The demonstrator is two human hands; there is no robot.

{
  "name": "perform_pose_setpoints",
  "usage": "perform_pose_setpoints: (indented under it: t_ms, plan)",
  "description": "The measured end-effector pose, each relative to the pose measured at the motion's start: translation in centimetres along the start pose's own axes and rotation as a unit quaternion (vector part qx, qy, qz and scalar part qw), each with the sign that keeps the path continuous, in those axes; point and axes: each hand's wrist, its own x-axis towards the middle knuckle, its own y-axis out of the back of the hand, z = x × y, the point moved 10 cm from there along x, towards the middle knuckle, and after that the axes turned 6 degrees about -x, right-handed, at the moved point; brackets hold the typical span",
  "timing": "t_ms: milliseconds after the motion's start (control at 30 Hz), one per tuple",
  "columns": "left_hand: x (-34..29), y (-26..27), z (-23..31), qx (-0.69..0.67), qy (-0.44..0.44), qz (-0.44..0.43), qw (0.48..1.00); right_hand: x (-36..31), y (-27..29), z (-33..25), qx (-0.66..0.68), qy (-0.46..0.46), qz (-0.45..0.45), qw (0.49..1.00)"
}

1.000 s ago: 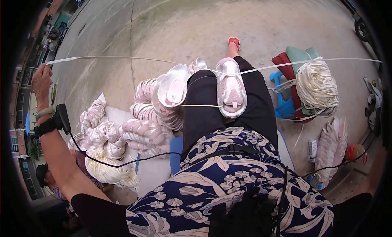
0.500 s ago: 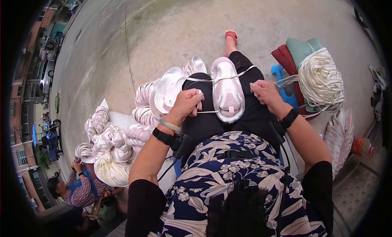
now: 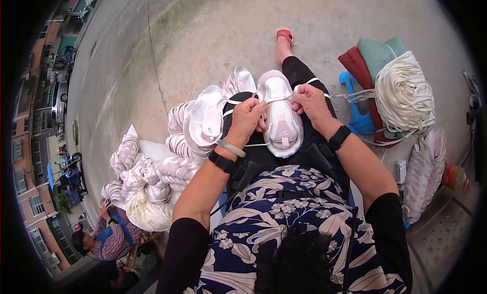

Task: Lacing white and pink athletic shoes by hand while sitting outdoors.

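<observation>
Inward, both forearms [image 3: 199, 188] are angled; lace [image 3: 279, 98] is pinched by right hand [image 3: 310, 104]; left hand [image 3: 247, 120] curled, pinch cannot be told. Shoe [image 3: 284, 119] laid lengthwise, toe pointed away from shirt [image 3: 297, 218].

View: head, wide fisheye | From: the person's head, above the floral shirt [image 3: 304, 208] | Faces: downward, to left hand [image 3: 247, 119] and right hand [image 3: 313, 107] | Nearness: hands quite near, buildings [image 3: 34, 203] at left rim far
</observation>
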Motion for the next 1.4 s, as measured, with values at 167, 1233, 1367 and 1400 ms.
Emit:
perform_pose_setpoints:
  t_ms: [167,1233,1367,1400]
  plan:
    - [-0.7,0.5,-0.7,-0.051,0.002,0.005,0.999,0.1,-0.2,0.0,-0.013,0.006,-0.007,1.000]
    - [-0.5,1.6,-1.2,-0.010,-0.044,0.099,0.994,-0.7,-2.5,-5.4,-0.460,0.282,0.030,0.842]
    - [0.7,2.0,-0.2,0.078,-0.069,0.130,0.986,-1.4,-4.7,-5.9,-0.567,0.338,0.015,0.750]
    - [1.1,2.0,0.0,0.078,-0.073,0.130,0.986,-1.0,-4.7,-5.6,-0.577,0.324,0.013,0.750]
